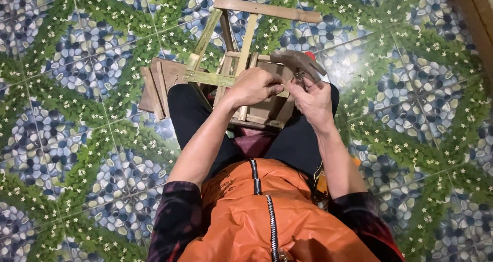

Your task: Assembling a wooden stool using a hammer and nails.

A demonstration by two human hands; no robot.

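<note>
Two hands are busy at a small wooden frame (241,77) of pale, rough slats, propped on the floor over the knees. Left of the frame, loose brown boards (156,85) lie flat. The left hand (254,86) is closed on a slat, steadying it. Right of it, the right hand (313,100) is clamped on a hammer (298,61); nailing seems in hand, and a careful, aimed strike is called for.

bright even light, soft shadows, edges warped.

Two hands (255,86) (314,101), one hammer (298,61), one wooden frame (241,61)
</note>
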